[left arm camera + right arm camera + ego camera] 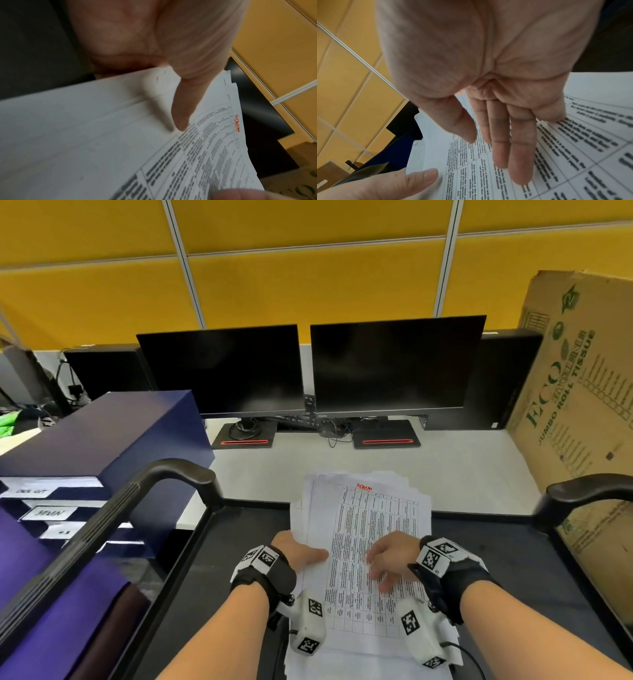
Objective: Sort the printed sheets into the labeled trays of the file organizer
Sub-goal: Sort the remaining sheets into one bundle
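A stack of printed sheets (359,525) lies across the desk edge and a black surface in front of me. Its top sheet (214,155) is a table with "ADMIN" in red at its head. My left hand (301,551) holds the stack's left edge: the thumb (185,101) lies on the lower pages, its tip tucked under the top sheet's lifted edge, and the fingers are hidden beneath. My right hand (390,563) rests on the top sheet with straight fingers (513,148). The dark blue file organizer (102,440) stands at the left, with white labels on its trays, one reading "ADMIN" (49,512).
Two dark monitors (219,368) (394,364) stand at the back of the white desk (462,467). A tall cardboard box (579,392) leans at the right. Black curved armrests (171,470) (589,487) rise on either side of the black surface (212,559).
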